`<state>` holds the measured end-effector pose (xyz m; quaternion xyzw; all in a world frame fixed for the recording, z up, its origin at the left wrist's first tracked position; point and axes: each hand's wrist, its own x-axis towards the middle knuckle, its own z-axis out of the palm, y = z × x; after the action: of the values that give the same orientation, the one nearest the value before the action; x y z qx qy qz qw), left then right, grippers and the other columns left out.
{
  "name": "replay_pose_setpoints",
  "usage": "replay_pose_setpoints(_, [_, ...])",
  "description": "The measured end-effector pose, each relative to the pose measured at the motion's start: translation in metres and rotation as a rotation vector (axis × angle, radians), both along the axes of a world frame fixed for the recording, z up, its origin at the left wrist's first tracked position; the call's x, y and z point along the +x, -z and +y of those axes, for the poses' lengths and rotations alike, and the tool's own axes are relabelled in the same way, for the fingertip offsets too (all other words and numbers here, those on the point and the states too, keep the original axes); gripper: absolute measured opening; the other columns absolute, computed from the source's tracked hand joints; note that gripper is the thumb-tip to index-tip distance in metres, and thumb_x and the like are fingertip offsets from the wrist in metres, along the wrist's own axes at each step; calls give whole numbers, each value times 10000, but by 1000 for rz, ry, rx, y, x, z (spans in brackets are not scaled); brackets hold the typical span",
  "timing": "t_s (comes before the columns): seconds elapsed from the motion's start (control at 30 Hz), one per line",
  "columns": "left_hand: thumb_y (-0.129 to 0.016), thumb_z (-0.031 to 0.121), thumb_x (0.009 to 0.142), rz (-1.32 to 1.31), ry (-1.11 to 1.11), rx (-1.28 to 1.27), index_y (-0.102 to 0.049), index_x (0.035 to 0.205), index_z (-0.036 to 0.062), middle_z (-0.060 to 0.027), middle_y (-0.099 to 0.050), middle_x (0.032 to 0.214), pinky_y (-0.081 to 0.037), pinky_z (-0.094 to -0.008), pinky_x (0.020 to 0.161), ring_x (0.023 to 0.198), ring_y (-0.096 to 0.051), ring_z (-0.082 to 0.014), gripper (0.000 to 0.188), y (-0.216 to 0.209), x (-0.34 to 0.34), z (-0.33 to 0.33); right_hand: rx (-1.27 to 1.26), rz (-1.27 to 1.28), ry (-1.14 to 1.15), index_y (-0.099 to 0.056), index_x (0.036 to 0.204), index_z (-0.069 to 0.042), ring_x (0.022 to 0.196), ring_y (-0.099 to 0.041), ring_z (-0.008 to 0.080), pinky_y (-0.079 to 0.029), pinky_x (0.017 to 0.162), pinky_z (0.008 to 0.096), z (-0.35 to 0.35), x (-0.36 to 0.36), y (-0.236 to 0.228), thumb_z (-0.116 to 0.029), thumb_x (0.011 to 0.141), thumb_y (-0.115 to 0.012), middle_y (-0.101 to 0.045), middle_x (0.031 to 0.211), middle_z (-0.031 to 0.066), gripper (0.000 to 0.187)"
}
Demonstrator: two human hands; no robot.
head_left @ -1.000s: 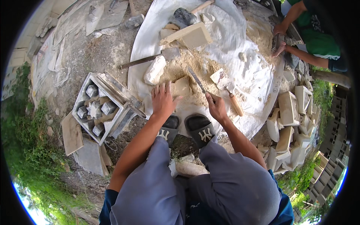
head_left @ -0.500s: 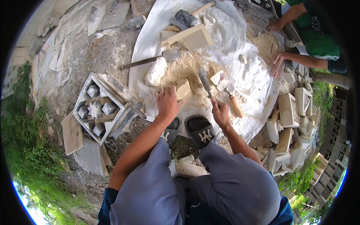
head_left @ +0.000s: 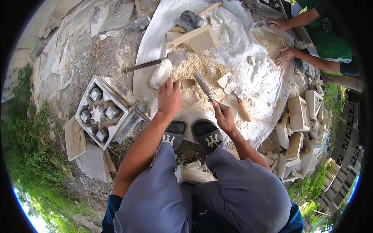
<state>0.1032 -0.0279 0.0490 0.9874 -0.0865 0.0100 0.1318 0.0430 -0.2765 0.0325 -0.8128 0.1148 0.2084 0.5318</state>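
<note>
My left hand (head_left: 169,98) is closed on a small cream stone block (head_left: 188,83), which is tilted so that a shaded face shows. A long, narrow, flat metal tool (head_left: 203,85), like a file or blade, is in my right hand (head_left: 224,115), its tip up and left near the block. Both hands are above a white sheet (head_left: 155,39) strewn with pale stone crumbs (head_left: 202,66). A rough white stone lump (head_left: 161,73) lies just beyond my left hand. Right of the metal tool is a trowel (head_left: 241,105) with a wooden handle.
Farther out are a hatchet-like tool (head_left: 155,63), a large stone block (head_left: 200,40) and a mallet (head_left: 192,19). A hexagonal frame (head_left: 105,112) stands at left. Cut stone pieces (head_left: 299,116) are piled at right. Another person's hands (head_left: 286,55) work at the upper right.
My left hand has lifted and turned the stone block. My right hand has moved the metal tool left and toward me. The other person's hands have shifted.
</note>
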Motion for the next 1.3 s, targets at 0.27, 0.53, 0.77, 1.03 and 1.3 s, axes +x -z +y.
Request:
replay_pose_setpoints(0.27, [-700,82,856,210,46,63,-595,1357,21,-155,-695,1120,-581,-444,833,990,-709,-352,515,-3,11,-5,111,-125,22,-587,875,41,641,-373,92,-339,548,337,21,17,-42,-406,1091,-524,-392,628,22,500])
replay_pose_setpoints(0.53, [-666,24,839,191,109,105,-621,1288,-6,-180,-712,1080,-614,-419,762,933,-742,-332,452,-8,17,-17,-122,-82,18,-729,1149,-1,605,-415,114,-370,551,356,40,28,-28,-399,1091,-514,-377,596,60,456])
replay_pose_setpoints(0.77, [-650,25,861,148,138,177,-654,1190,-25,-168,-724,1019,-627,-401,706,904,-759,-302,333,-10,19,-17,-129,-240,6,-732,1131,15,585,-395,104,-356,526,358,25,46,-47,-433,1082,-521,-387,578,36,498])
replay_pose_setpoints(1.03, [-680,46,820,79,218,288,-699,1120,4,-142,-721,993,-608,-385,691,849,-748,-276,303,-7,20,-41,-84,-182,64,-705,1138,15,591,-458,163,-419,566,390,35,25,-18,-376,1081,-538,-494,615,184,429])
replay_pose_setpoints(1.3, [-684,103,829,-95,220,489,-697,1017,27,-69,-702,828,-572,-319,644,786,-723,-201,203,9,9,-51,-110,-148,-26,-701,1247,5,564,-469,156,-416,554,373,22,31,-39,-386,1066,-558,-532,620,190,454])
